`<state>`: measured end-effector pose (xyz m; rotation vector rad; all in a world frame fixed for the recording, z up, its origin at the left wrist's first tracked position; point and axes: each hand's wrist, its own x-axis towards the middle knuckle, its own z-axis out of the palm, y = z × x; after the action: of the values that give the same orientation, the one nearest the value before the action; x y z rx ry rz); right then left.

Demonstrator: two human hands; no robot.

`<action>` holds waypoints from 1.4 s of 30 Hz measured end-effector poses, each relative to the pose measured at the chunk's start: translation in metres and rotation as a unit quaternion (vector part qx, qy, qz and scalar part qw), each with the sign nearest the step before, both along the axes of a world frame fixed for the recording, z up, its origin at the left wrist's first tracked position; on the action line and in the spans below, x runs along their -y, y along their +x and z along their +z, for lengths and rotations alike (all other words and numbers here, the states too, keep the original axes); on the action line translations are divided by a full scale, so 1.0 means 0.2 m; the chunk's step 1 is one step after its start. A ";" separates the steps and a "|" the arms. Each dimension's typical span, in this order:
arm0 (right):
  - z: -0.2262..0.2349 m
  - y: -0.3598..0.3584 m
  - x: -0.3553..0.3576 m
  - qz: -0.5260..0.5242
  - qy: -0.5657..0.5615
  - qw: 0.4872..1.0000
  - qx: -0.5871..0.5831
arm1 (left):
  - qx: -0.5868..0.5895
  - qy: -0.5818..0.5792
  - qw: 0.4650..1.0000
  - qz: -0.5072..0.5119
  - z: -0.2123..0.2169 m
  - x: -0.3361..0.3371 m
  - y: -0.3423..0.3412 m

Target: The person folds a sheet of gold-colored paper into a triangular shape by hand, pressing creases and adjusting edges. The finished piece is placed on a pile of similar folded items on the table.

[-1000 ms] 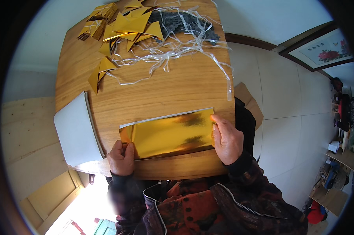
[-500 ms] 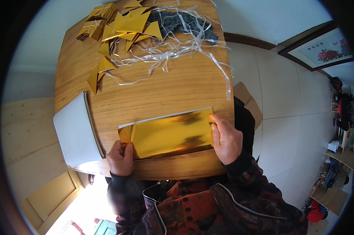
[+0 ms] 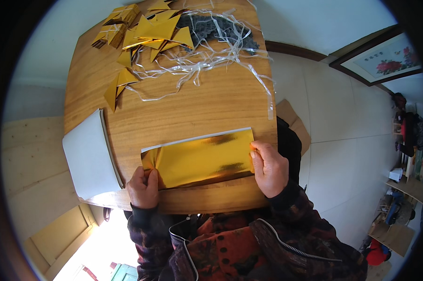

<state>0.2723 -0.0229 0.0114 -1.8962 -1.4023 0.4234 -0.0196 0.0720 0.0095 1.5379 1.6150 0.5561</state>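
A long sheet of shiny gold foil paper [image 3: 202,157], doubled over with a thin white edge along its far side, lies slightly tilted near the front edge of the wooden table [image 3: 183,110]. My left hand [image 3: 143,187] pinches its near left corner between thumb and fingers, and the foil is creased there. At the opposite short end, my right hand [image 3: 270,169] grips the right edge with thumb and forefinger. Left of the sheet rests a stack of white-backed paper [image 3: 92,157].
Folded gold paper pieces [image 3: 157,28] and tied gold bundles [image 3: 109,35] lie at the far left. A tangle of clear plastic strips [image 3: 197,65] spreads beside them, partly over a dark grey crumpled material [image 3: 204,27]. A framed flower picture [image 3: 382,58] stands at the right.
Almost nothing differs: both hands keep hold of the gold sheet. The right end of the sheet and my right hand appear a touch further left, as the whole view shifts slightly.
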 end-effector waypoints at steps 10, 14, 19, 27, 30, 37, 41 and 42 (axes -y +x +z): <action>0.00 0.00 0.04 0.011 -0.013 0.997 -0.081 | 0.000 0.020 1.000 -0.008 0.02 0.00 0.02; 0.00 -0.01 0.04 0.007 -0.023 0.997 -0.074 | -0.001 0.016 1.000 -0.012 0.02 0.00 0.01; 0.00 0.00 0.02 0.019 -0.011 0.999 -0.030 | 0.001 0.012 1.000 -0.005 -0.01 0.00 0.00; 0.01 0.00 0.01 0.020 -0.014 1.000 -0.007 | 0.015 0.005 1.000 -0.001 -0.01 0.01 -0.01; 0.01 0.00 0.01 0.017 -0.018 1.000 -0.011 | 0.019 0.002 1.000 0.004 -0.01 0.00 0.00; -0.01 0.00 0.00 0.016 0.001 1.000 0.005 | -0.004 0.004 1.000 0.006 -0.01 0.00 -0.01; -0.01 -0.01 0.00 0.013 -0.002 1.000 0.003 | -0.013 0.022 1.000 0.002 -0.02 0.00 -0.01; -0.01 -0.01 0.00 0.012 -0.004 1.000 0.002 | -0.003 0.028 1.000 0.001 -0.03 0.00 -0.01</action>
<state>0.2712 -0.0224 0.0099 -1.8884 -1.4300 0.4370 -0.0216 0.0712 0.0042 1.5807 1.6177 0.6015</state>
